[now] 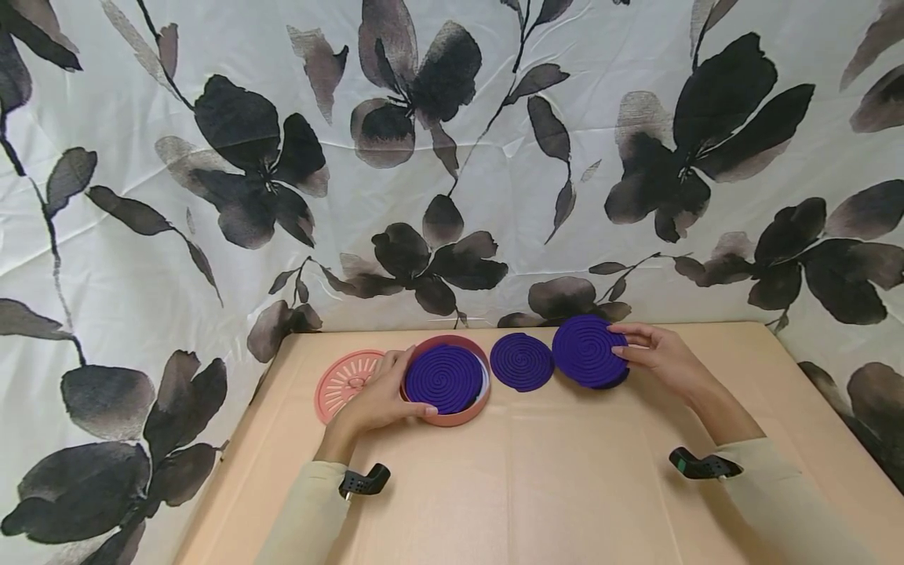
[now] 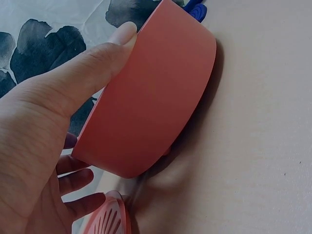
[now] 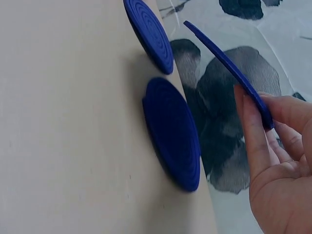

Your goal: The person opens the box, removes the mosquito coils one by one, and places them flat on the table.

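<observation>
One flat, round, dark-blue spiral coil (image 1: 589, 351) is pinched at its edge between the thumb and fingers of the right hand (image 1: 667, 362), raised above the pale tan table (image 1: 565, 486); the right wrist view shows it nearly edge-on. Beneath it lies a second dark-blue coil (image 3: 173, 134), mostly hidden in the head view. A third dark-blue coil (image 1: 523, 362) lies flat on the table — between the second and a round, coral-pink, straight-walled container (image 2: 151, 92). The left hand (image 1: 384, 396) grasps this container, its thumb at the near rim and its fingers along the left side. Inside sits a fourth dark-blue coil (image 1: 443, 380), with a pale crescent of the interior visible at its right. A round, coral-pink, slotted disc (image 1: 341, 386) lies at the far left — partly covered by the left hand. Behind the table hangs a white cloth (image 1: 537, 259) printed with dark flowers.
</observation>
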`<state>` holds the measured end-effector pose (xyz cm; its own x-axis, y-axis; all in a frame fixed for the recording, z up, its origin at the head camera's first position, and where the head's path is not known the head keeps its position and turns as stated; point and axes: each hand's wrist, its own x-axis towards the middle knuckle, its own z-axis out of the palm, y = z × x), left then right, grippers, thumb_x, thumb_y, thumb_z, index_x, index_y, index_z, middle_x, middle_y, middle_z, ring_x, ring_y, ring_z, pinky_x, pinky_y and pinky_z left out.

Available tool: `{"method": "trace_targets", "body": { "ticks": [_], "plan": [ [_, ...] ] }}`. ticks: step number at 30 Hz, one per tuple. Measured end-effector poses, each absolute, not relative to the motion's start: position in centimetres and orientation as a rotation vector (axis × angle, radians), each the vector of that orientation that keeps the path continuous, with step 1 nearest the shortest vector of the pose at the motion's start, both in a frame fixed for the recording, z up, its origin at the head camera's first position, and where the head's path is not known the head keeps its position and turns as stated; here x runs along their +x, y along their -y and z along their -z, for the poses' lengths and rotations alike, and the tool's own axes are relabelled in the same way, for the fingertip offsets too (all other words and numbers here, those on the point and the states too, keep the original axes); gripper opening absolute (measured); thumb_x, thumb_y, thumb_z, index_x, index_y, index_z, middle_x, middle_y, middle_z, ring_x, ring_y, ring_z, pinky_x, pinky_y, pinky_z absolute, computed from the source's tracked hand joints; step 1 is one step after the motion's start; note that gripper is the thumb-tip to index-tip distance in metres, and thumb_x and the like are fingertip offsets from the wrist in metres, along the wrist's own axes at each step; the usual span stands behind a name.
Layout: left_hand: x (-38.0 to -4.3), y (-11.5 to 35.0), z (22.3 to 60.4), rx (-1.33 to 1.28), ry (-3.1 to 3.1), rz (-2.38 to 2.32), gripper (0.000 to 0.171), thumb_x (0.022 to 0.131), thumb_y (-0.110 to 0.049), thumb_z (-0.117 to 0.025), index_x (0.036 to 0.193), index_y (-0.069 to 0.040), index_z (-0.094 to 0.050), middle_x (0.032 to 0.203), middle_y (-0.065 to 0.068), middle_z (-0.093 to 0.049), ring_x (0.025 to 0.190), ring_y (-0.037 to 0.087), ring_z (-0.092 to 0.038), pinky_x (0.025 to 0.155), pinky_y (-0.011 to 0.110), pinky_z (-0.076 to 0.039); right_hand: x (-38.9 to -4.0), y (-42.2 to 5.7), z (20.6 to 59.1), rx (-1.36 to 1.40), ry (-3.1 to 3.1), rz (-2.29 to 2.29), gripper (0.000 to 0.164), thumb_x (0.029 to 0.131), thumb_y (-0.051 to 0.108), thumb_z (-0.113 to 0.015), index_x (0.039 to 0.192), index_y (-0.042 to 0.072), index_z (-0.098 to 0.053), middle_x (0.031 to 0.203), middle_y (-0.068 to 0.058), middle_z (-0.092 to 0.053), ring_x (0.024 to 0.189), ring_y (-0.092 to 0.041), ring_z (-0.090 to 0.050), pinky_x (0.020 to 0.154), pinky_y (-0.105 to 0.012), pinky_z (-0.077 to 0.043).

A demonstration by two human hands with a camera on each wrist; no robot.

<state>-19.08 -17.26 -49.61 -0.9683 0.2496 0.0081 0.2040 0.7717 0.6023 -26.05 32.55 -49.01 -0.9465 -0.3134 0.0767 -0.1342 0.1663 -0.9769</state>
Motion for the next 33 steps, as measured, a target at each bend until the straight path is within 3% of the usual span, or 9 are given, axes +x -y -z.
{"method": "trace_targets", "body": {
  "ticks": [15, 33],
  "plan": [
    [-19.2, 17.2, 49.5, 0.371, -2.883, -0.98, 0.126, 0.066, -0.069, -0.084, 0.163, -0.019, -0.021, 0.147, 0.007, -0.035, 0.14, 0.03, -0.035, 0.113, 0.059, -0.036, -27.0, -36.0, 49.6, -0.351, -2.303, 1.914, 0.054, 0.095, 0.013, -0.072, 0.142, -0.006, -0.051, 0.115, 0.015, -0.07, 0.102, 0.003, -0.065, 0.081, -0.019, -0.056],
    [-19.0, 17.1, 49.6, 0.363, -2.883, -0.989, 0.126, 0.066, -0.068, -0.084, 0.163, -0.021, -0.02, 0.147, 0.007, -0.035, 0.14, 0.029, -0.035, 0.113, 0.058, -0.036, -28.0, -39.4, 50.9, -0.407, -1.958, 2.227, 0.039, 0.096, -0.008, -0.061, 0.135, 0.0, -0.059, 0.112, 0.004, -0.075, 0.097, -0.006, -0.071, 0.078, -0.023, -0.058]
  ]
}}
